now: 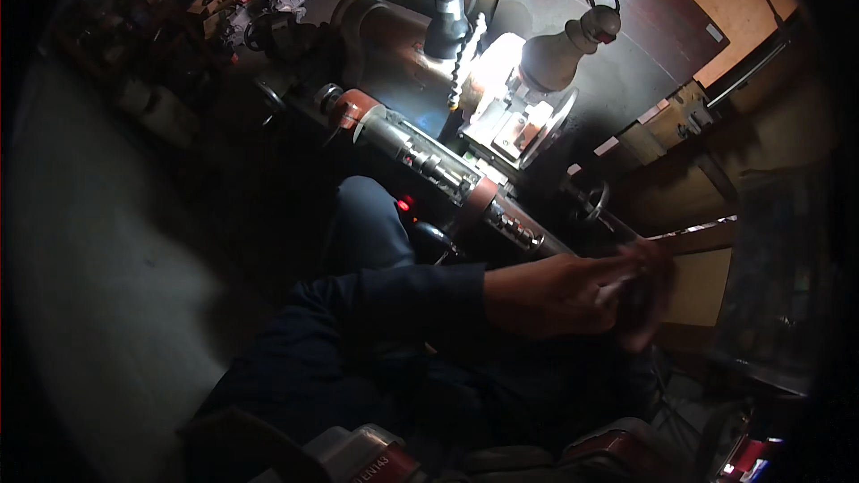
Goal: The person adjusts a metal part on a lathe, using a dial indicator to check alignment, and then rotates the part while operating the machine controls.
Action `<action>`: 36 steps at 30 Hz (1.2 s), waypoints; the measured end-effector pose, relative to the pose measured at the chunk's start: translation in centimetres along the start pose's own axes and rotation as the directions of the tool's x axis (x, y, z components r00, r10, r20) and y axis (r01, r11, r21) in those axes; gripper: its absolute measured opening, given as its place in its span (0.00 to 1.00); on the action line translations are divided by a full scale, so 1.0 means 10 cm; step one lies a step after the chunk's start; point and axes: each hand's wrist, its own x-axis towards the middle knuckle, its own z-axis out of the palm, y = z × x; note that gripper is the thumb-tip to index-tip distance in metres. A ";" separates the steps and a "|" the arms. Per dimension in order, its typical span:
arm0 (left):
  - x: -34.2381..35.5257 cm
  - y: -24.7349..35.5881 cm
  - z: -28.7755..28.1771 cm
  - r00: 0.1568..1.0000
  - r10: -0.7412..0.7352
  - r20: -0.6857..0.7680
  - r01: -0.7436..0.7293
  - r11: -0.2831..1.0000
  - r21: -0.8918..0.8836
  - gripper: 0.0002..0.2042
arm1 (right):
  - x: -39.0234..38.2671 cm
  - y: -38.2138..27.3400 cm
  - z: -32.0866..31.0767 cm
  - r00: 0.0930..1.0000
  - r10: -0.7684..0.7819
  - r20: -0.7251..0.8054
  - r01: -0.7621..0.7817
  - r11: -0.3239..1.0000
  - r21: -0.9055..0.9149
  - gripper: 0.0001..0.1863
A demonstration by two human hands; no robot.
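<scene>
My left hand (550, 293) reaches out of a dark sleeve to the right, its fingers bent and closed. My right hand (646, 295) is against or just beside it, smeared by motion. A small pale thing (611, 292) shows between the two hands, too blurred to name. Both hands are in front of the near right end of a grinding-type machine (438, 170) with a long bed. On it a brightly lit metal fixture (519, 130) stands under a work lamp (550, 58). A handwheel (592, 202) lies just beyond my hands.
A segmented coolant hose (461, 72) and a second lamp head (447, 31) stand over the machine. My knee (365, 215) is close to its front, near a small red light (405, 204). Wooden shelving (702, 286) rises at the right. Loose parts (277, 4) lie at the far left.
</scene>
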 end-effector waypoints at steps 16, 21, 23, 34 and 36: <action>-1.48 -0.62 -2.45 0.373 0.745 -0.553 0.376 0.424 0.824 0.11 | -2.23 0.10 -0.47 0.435 0.883 -0.179 -0.887 0.454 0.084 0.28; -1.11 -0.53 -2.62 0.662 0.666 -0.343 0.373 0.104 0.922 0.10 | -1.42 0.41 0.26 0.691 0.718 -0.080 -0.700 0.693 0.171 0.30; -1.18 -0.54 -2.95 0.789 0.541 -0.293 0.286 0.098 0.953 0.06 | -1.19 0.46 0.51 0.672 0.734 -0.100 -0.732 0.679 0.065 0.32; -0.84 -0.55 -3.18 0.756 0.257 -0.602 0.496 0.375 0.783 0.15 | -1.01 1.00 0.54 0.588 0.795 0.152 -0.644 0.346 0.682 0.28; -0.77 -0.53 -3.22 0.751 0.234 -0.618 0.511 0.388 0.767 0.16 | -0.97 1.00 0.58 0.638 0.763 0.102 -0.555 0.364 0.748 0.29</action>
